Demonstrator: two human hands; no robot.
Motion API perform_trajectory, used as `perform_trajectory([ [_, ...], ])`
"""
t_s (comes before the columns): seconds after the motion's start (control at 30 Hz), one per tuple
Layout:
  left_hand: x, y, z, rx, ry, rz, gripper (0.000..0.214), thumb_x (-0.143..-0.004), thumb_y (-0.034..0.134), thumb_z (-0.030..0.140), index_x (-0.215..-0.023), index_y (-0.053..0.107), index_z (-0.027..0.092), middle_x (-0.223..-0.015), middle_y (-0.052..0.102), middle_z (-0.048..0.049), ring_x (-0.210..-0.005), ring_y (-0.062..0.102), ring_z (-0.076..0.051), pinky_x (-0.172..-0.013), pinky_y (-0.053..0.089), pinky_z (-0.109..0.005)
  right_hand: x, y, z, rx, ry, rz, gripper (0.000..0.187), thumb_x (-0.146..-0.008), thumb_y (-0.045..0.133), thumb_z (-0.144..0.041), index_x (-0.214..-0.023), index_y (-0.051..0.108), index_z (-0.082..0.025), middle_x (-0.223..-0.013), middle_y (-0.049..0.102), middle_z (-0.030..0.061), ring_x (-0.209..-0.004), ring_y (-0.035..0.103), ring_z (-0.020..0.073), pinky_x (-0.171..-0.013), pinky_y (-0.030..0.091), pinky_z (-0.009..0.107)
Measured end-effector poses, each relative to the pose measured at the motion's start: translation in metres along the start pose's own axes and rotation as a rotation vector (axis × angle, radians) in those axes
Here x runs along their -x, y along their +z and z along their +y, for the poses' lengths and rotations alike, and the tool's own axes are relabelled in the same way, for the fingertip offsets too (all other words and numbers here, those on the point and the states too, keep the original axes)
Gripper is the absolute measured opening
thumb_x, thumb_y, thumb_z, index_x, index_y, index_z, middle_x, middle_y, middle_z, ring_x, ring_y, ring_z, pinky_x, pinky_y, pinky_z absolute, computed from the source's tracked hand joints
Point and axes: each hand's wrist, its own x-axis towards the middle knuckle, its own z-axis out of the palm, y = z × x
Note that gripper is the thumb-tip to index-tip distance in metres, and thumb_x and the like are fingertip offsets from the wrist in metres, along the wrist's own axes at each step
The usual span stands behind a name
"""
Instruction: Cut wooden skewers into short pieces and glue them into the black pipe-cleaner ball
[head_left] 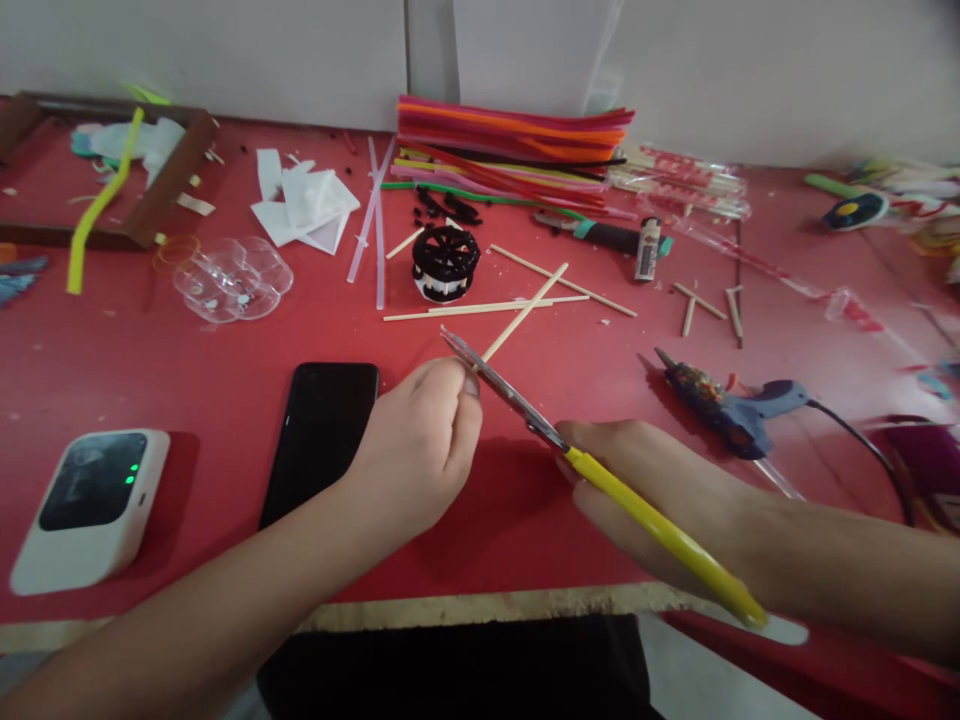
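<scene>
My left hand (420,440) is closed in a pinch on a thin wooden stick (525,312) that points up and to the right over the red table (187,370). My right hand (637,490) grips yellow-handled scissors (600,475). Their metal blades (487,375) lie closed or nearly closed across the stick right at my left fingertips. A small round black-and-white model (445,262) stands behind the stick, with more loose sticks (487,308) lying beside it.
A black phone (321,435) and a white device with a green light (90,505) lie at the front left. A blue glue gun (731,405) rests on the right. Coloured pipe cleaners (510,145), clear plastic tray (232,280), white scraps (304,205) and a brown frame (161,190) sit farther back.
</scene>
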Motion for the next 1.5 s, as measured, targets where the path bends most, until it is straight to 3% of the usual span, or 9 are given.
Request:
perform_trajectory([
  [0.2, -0.002, -0.001, 0.001, 0.026, -0.045, -0.037, 0.025, -0.094, 0.037, 0.017, -0.070, 0.033, 0.023, -0.063, 0.042, 0.0030, -0.055, 0.040, -0.013, -0.054, 0.028, -0.030, -0.004, 0.001, 0.006, -0.035, -0.081, 0.034, 0.015, -0.076, 0.051, -0.013, -0.066, 0.045, -0.023, -0.057, 0.054, -0.0021, -0.050, 0.046, 0.0120, -0.049, 0.032, 0.026],
  [0.67, -0.003, -0.004, 0.003, 0.207, -0.174, -0.074, 0.031, -0.097, 0.037, 0.021, -0.065, 0.034, 0.022, -0.056, 0.039, 0.0042, -0.052, 0.037, -0.011, -0.051, 0.025, -0.030, 0.002, -0.006, -0.003, -0.022, -0.107, 0.004, 0.014, -0.080, 0.050, -0.017, -0.069, 0.043, -0.022, -0.059, 0.055, -0.0020, -0.052, 0.045, 0.0111, -0.051, 0.031, 0.026],
  [0.83, -0.003, 0.001, 0.000, 0.576, -0.343, -0.127, 0.031, -0.097, 0.037, 0.028, -0.067, 0.034, 0.022, -0.058, 0.034, 0.0051, -0.049, 0.032, -0.010, -0.046, 0.026, -0.026, 0.005, -0.002, -0.002, -0.012, -0.068, 0.007, 0.012, -0.079, 0.051, -0.019, -0.071, 0.042, -0.023, -0.060, 0.055, -0.0022, -0.053, 0.047, 0.0113, -0.051, 0.032, 0.025],
  [0.97, -0.011, 0.001, -0.002, 0.993, -0.563, -0.267, 0.028, -0.092, 0.037, 0.020, -0.064, 0.033, 0.022, -0.057, 0.026, 0.0068, -0.044, 0.024, -0.007, -0.040, 0.023, -0.021, 0.003, 0.000, -0.003, 0.003, -0.030, 0.016, 0.013, -0.078, 0.050, -0.017, -0.070, 0.042, -0.023, -0.057, 0.053, -0.0032, -0.049, 0.044, 0.0112, -0.047, 0.029, 0.025],
  [1.07, -0.017, -0.002, -0.001, 1.168, -0.702, -0.362, 0.028, -0.089, 0.036, 0.019, -0.060, 0.033, 0.021, -0.054, 0.026, 0.0073, -0.039, 0.020, -0.005, -0.036, 0.022, -0.019, 0.001, -0.001, -0.005, -0.018, -0.021, 0.021, 0.014, -0.076, 0.049, -0.014, -0.068, 0.041, -0.023, -0.056, 0.051, -0.0037, -0.048, 0.044, 0.0110, -0.046, 0.028, 0.025],
  [1.27, -0.020, -0.005, 0.000, 1.257, -0.746, -0.354, 0.025, -0.086, 0.040, 0.019, -0.062, 0.038, 0.020, -0.055, 0.027, 0.0081, -0.039, 0.021, -0.004, -0.034, 0.024, -0.016, -0.004, -0.004, -0.004, 0.002, 0.028, -0.008, 0.015, -0.077, 0.050, -0.014, -0.068, 0.043, -0.023, -0.055, 0.053, -0.0036, -0.048, 0.045, 0.0115, -0.046, 0.030, 0.024],
  [1.5, -0.017, -0.007, 0.003, 1.267, -0.693, -0.216, 0.025, -0.089, 0.041, 0.017, -0.064, 0.040, 0.019, -0.059, 0.031, 0.0073, -0.040, 0.024, -0.003, -0.036, 0.028, -0.016, 0.005, -0.014, -0.006, 0.028, -0.193, 0.091, 0.022, -0.089, 0.051, -0.037, -0.073, 0.045, -0.024, -0.063, 0.058, -0.0004, -0.054, 0.049, 0.0141, -0.053, 0.035, 0.028],
])
